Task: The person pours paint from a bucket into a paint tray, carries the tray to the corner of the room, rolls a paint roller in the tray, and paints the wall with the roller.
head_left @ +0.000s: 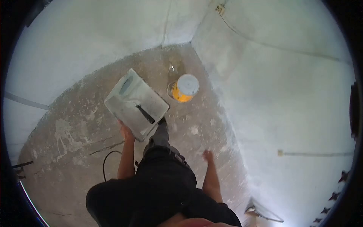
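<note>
My left hand (126, 131) grips the near left edge of a pale, paint-smeared tray (130, 113), its fingers partly hidden beneath it. A tool with a black handle (145, 114) lies across the tray, and a grey oval patch shows toward its far end. My right hand (207, 155) hangs at my right side, away from any object; it is small and blurred, so its fingers cannot be made out. Beyond the tray, a yellow bucket (181, 94) with a whitish top stands on the floor.
White walls (264, 94) meet at a corner ahead of the stained concrete floor (75, 132). A cable (264, 43) runs along the right wall from a socket box (220, 9). A black cord (104, 164) curves beside my left arm. A lamp-like object (253, 209) is at lower right.
</note>
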A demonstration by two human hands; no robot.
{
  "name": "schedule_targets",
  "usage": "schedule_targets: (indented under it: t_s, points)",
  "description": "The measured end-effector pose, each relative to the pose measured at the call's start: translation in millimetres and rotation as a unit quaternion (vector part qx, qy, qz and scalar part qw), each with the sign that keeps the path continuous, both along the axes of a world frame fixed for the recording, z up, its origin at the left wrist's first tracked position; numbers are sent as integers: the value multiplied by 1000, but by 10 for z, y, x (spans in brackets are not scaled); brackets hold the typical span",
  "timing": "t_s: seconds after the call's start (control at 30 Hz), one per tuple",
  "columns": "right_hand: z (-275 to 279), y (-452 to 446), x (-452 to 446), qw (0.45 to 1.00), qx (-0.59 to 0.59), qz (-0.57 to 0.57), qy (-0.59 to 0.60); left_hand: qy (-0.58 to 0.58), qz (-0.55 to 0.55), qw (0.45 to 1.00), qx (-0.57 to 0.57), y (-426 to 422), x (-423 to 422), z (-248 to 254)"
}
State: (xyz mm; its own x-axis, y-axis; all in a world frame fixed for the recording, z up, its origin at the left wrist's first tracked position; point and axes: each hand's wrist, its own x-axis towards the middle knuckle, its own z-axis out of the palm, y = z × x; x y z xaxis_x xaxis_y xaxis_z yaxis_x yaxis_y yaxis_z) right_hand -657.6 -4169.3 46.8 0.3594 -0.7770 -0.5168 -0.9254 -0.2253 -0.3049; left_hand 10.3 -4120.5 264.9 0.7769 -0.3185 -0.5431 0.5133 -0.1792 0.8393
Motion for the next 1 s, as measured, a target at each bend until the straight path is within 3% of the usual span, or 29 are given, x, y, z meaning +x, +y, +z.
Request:
schedule_targets:
  t_s: [0.03, 0.07, 0.1, 0.17, 0.23, 0.4, 0.53, 0.6, 0.67, 0.7, 0.73, 0.8, 0.83, 0.9, 0.93, 0.97, 1.0]
  points:
    - [710, 79, 463, 939, 202, -254, -118, -10, 32, 999, -27, -262, 49, 47]
    - [1145, 145, 842, 715, 289, -631, -92, 2, 45, 999, -10, -426, 49, 48]
    - [839, 365, 688, 692, 361, -618, -92, 14, 62, 998, 22, -673, 114, 55]
    - [975, 511, 846, 701, 389, -595, -65, 12, 70, 996, 49, -1028, 309, 149]
    - [1084, 107, 992, 718, 380, -579, -64, 12, 135, 990, 33, -1554, 384, 221]
    - [994, -1700, 1106, 769, 361, -523, -76, 28, 174, 982, 69, -2452, 690, 329]
    - [0, -4043, 721, 807, 347, -453, -150, 44, 223, 973, 31, -3266, 851, 9]
    - [709, -5593, 1480, 821, 244, -438, -274, 23, 253, 965, 70, -3624, 1005, -324]
    - [1116, -7041, 2270, 870, 187, -407, -208, 2, 318, 942, 104, -4074, 1221, -573]
    - [1102, -7604, 2663, 896, 164, -360, -202, 33, 324, 944, 51, -4244, 1300, -627]
    - [1067, -8223, 2928, 920, 135, -311, -195, 66, 329, 942, -6, -4515, 1261, -678]
    - [763, -9265, 3581, 924, 175, -317, -125, 77, 395, 915, 6, -5120, 1506, -639]
    - [693, -9173, 3413, 947, 177, -228, -137, 116, 387, 915, 26, -4749, 1228, -482]
    - [-310, -10121, 3864, 971, 165, -19, -172, 69, 414, 907, 28, -5207, 1438, -1153]
    - [-391, -10352, 4363, 981, 103, 111, -119, 33, 441, 897, 18, -5397, 1500, -1505]
    - [-267, -10353, 5006, 974, 143, 78, -154, 53, 433, 899, 31, -5545, 1517, -1751]
    - [-261, -10349, 5538, 966, 143, 132, -173, 69, 429, 901, 13, -5633, 1587, -1901]
